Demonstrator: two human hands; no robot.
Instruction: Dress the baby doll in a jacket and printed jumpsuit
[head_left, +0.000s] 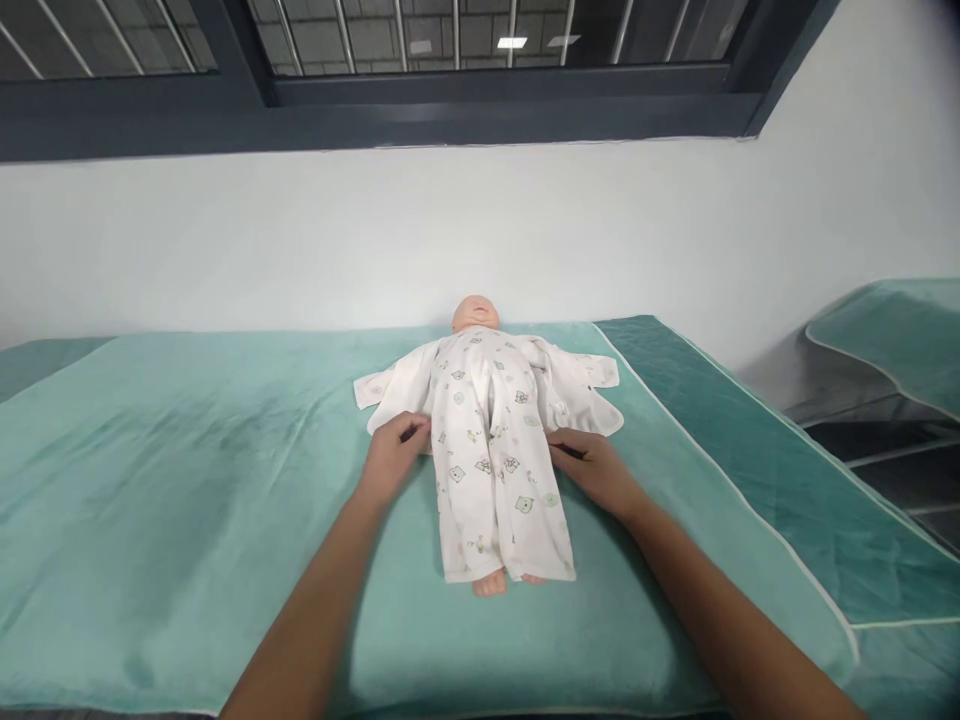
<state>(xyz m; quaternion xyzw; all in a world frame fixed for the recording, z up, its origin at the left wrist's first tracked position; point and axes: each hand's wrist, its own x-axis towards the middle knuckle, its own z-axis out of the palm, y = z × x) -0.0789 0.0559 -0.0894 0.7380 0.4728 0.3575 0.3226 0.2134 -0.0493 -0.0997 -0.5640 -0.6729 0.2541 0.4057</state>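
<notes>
Left hand [394,452] and right hand [592,468] rest on either side of the trousers [461,440], fingers bent and thumbs drawn in close to them; I cannot tell whether either one has cloth pinched. The trousers, white with small printed animals, lie down the front of a doll [475,313] on its back on a green bed [225,480], reaching from near its chin to its feet [489,583]. Beneath them a white shirt [409,375] is spread out to both sides.

The cloth looks thin, soft and light, so it probably creases and slides easily rather than tears; the side edges or the waist seem the best places to pinch it. The doll looks smooth and firmer, and is likely better held under the back and head than by the clothes.

The shirt's loose flaps lie close to both hands and could get caught up with the trousers. Past the doll's head, the wall [337,240] limits reach at that end, with a barred window [450,110] above. On the right lies a darker cover [787,470].
</notes>
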